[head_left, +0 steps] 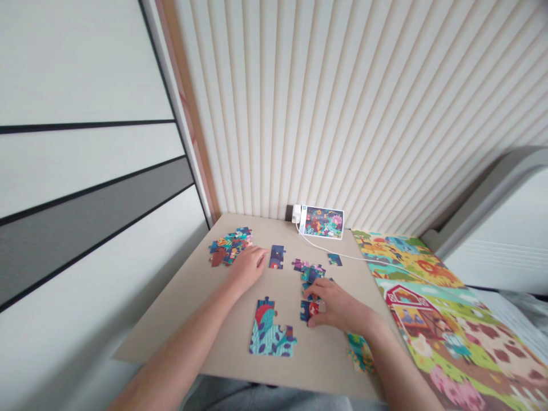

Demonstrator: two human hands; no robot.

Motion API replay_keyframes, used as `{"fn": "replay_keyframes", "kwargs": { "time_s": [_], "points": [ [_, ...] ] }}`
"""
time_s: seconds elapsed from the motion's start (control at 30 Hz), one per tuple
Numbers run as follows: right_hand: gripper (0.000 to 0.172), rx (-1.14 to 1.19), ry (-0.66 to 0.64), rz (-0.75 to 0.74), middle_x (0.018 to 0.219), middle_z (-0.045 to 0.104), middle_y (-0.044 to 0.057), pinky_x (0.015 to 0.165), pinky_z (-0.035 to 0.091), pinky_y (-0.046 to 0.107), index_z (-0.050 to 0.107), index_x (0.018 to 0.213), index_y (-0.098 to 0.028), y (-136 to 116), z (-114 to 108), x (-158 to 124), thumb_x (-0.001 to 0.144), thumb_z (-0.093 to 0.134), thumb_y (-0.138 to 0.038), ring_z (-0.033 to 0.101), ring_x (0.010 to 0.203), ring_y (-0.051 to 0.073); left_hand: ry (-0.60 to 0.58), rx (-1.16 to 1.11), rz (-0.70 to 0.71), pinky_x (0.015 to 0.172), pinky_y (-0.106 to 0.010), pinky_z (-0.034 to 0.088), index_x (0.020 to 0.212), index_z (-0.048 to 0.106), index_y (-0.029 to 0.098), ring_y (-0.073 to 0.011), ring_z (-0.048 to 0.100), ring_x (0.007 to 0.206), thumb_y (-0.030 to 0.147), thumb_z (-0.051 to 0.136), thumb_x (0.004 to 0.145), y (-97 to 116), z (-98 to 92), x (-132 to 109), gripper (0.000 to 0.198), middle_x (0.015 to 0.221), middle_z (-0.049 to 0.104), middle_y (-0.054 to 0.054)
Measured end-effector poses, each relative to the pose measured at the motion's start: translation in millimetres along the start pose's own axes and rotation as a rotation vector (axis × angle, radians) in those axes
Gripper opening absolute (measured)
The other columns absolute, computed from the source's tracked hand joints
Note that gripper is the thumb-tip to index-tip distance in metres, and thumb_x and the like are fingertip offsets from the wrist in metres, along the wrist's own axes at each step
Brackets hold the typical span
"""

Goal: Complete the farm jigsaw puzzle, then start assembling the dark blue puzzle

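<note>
The right hand has its fingers on small dark blue cardboard puzzle pieces on the beige table. The left hand rests just beside a loose heap of multicoloured puzzle pieces. A joined teal puzzle section lies between the hands.

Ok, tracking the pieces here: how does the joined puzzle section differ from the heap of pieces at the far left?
The joined puzzle section is one flat interlocked block; the heap of pieces is a loose, overlapping cluster. The section shows mainly teal leaves with a red shape; the heap mixes many colours. The section lies nearer the person, the heap in the far left corner. Both rest on the beige tabletop.
</note>
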State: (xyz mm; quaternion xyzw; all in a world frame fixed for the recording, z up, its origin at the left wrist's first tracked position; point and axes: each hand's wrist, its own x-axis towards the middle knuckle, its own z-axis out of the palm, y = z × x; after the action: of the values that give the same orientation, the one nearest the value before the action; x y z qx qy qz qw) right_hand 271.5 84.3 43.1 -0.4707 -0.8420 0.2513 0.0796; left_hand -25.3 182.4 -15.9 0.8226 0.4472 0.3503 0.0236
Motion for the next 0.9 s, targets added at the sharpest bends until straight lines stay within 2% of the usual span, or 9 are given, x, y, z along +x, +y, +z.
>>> {"fn": "replay_keyframes", "kwargs": {
  "time_s": [0.17,0.23,0.33,0.4,0.47,0.57,0.63,0.77,0.9],
  "points": [
    [0.051,0.021,-0.019,-0.03,0.114,0.061,0.005,0.097,0.042,0.035,0.069,0.112,-0.026,-5,3,1,0.07,0.087,-0.049,0.056,0.111,0.026,-0.037,-0.02,0.011,0.095,-0.038,0.051,0.106,0.07,0.02,-0.0219,0.067,0.097,0.015,0.051,0.097,4,1.2,0,0.022,0.101,0.073,-0.007],
    [0.046,0.071,-0.002,-0.038,0.108,0.063,0.003,0.089,0.044,0.032,0.069,0.105,-0.025,-7,4,1,0.068,0.089,-0.044,0.058,0.102,0.024,-0.046,-0.03,0.014,0.094,-0.038,0.052,0.106,0.071,0.02,-0.0218,0.067,0.097,0.016,0.05,0.097,6,0.3,0,0.023,0.101,0.073,-0.007],
    [0.026,0.235,0.047,-0.033,0.088,0.065,-0.001,0.072,0.044,0.026,0.067,0.099,-0.024,-10,7,4,0.079,0.079,-0.036,0.057,0.08,0.017,-0.053,-0.046,0.015,0.092,-0.039,0.053,0.107,0.071,0.02,-0.0223,0.067,0.097,0.017,0.05,0.098,7,-1.1,0,0.023,0.1,0.073,-0.008],
    [0.022,0.337,0.134,-0.037,0.081,0.064,-0.002,0.066,0.043,0.025,0.068,0.108,-0.024,-11,9,8,0.088,0.069,-0.033,0.055,0.071,0.015,-0.053,-0.056,0.016,0.092,-0.039,0.052,0.108,0.071,0.02,-0.0225,0.067,0.098,0.018,0.049,0.099,7,-1.4,0,0.024,0.101,0.073,-0.008],
    [0.03,0.373,0.266,-0.037,0.087,0.067,0.0,0.068,0.045,0.026,0.067,0.12,-0.025,-10,12,15,0.091,0.063,-0.03,0.056,0.072,0.015,-0.05,-0.063,0.018,0.094,-0.04,0.052,0.108,0.071,0.021,-0.0227,0.067,0.099,0.018,0.049,0.099,8,-1.1,0,0.024,0.101,0.073,-0.008],
    [0.039,0.38,0.422,-0.002,0.103,0.07,0.005,0.072,0.048,0.029,0.068,0.126,-0.026,-3,20,28,0.089,0.058,-0.022,0.06,0.079,0.016,-0.048,-0.093,0.013,0.095,-0.041,0.052,0.109,0.071,0.021,-0.0232,0.067,0.1,0.019,0.05,0.099,13,-1.7,0,0.024,0.103,0.073,-0.008],
    [0.043,0.403,0.476,0.028,0.101,0.07,0.005,0.072,0.048,0.029,0.07,0.125,-0.025,3,27,37,0.085,0.056,-0.018,0.06,0.078,0.017,-0.067,-0.166,0.004,0.096,-0.041,0.051,0.111,0.071,0.022,-0.0234,0.067,0.102,0.022,0.052,0.098,19,-4.3,0,0.023,0.105,0.072,-0.008],
    [0.05,0.529,0.543,0.084,0.092,0.068,0.003,0.067,0.05,0.028,0.067,0.129,-0.023,9,40,52,0.081,0.058,-0.02,0.059,0.071,0.015,-0.218,-0.438,-0.002,0.098,-0.036,0.051,0.126,0.067,0.024,-0.0216,0.066,0.105,0.03,0.061,0.095,36,-12.5,-2,0.032,0.113,0.072,-0.007],
    [0.038,0.712,0.564,0.116,0.086,0.068,0.002,0.06,0.049,0.026,0.069,0.12,-0.019,4,44,60,0.085,0.059,-0.029,0.058,0.064,0.014,-0.373,-0.675,-0.072,0.089,-0.032,0.054,0.136,0.06,0.024,-0.0195,0.067,0.097,0.035,0.072,0.087,48,-13.9,-5,0.051,0.107,0.072,-0.004]
  ]
}}
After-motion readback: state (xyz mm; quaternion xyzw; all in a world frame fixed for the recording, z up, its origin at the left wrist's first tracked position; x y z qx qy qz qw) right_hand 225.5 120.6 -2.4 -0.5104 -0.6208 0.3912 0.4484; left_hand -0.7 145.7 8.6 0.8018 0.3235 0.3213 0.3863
